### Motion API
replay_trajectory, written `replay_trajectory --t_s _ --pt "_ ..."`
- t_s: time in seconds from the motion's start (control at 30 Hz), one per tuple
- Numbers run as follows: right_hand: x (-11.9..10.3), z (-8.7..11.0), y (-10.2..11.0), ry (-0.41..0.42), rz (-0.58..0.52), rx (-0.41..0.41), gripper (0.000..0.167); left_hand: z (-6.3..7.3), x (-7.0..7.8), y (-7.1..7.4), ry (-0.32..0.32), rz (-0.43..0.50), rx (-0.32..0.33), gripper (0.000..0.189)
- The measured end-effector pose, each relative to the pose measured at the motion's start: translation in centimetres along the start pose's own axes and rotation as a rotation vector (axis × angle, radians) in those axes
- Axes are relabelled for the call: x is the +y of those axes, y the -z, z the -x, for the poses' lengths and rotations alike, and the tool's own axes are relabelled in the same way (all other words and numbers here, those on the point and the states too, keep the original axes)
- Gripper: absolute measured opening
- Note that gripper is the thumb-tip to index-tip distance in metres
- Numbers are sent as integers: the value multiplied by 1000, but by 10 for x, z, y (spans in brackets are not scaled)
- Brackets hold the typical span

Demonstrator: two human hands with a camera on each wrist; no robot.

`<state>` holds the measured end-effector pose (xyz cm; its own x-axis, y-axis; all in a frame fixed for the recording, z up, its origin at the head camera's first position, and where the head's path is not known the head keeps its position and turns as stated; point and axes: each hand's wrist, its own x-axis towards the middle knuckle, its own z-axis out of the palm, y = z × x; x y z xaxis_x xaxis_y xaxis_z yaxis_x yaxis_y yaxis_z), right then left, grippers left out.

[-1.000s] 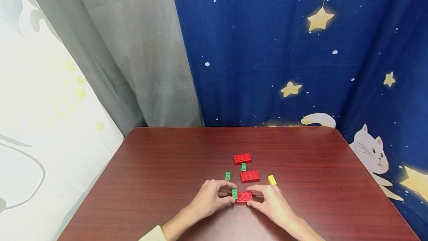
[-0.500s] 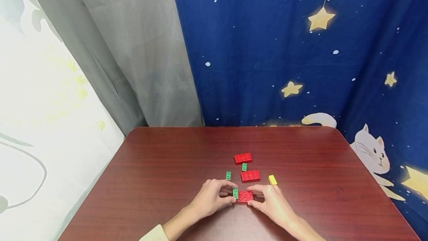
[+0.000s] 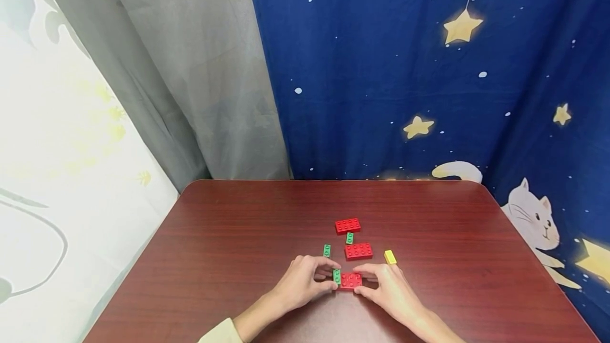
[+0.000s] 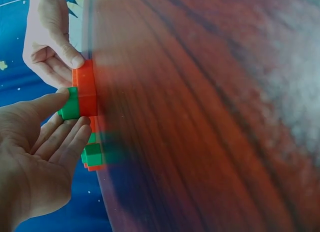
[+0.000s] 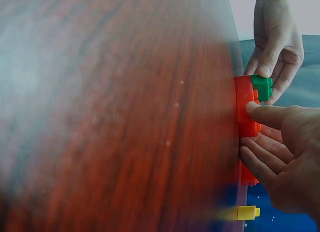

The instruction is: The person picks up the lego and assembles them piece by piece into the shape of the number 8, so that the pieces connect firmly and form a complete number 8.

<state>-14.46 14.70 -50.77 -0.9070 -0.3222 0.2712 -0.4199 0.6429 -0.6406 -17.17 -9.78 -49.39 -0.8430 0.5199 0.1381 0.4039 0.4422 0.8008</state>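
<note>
Close to the table's near side, a red building brick [image 3: 351,280] lies studs up, with a small green brick [image 3: 337,276] seated across its left end. My left hand [image 3: 307,281] pinches the green brick, thumb on the near face and fingers on the far face. With thumb and fingers, my right hand [image 3: 388,286] grips the red brick nearer its right end. In the left wrist view the left thumb [image 4: 62,92] touches the green brick's edge. The right wrist view has the right thumb [image 5: 252,107] against the red brick's side.
Beyond the hands on the brown table [image 3: 229,237] lie a red brick [image 3: 358,251], another red brick [image 3: 348,226], and a small green brick [image 3: 350,238] between them. A second loose green brick [image 3: 326,250] lies left; a yellow brick [image 3: 390,256] lies right.
</note>
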Motion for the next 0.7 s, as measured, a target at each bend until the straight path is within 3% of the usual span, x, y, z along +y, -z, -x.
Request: replay_trajectory --t_s 0.37,0.7 --pt "2 0 -2 7 -2 10 36 -2 0 1 5 -1 -15 29" --pt "2 2 2 8 -88 2 36 -2 1 3 32 -4 -23 29"
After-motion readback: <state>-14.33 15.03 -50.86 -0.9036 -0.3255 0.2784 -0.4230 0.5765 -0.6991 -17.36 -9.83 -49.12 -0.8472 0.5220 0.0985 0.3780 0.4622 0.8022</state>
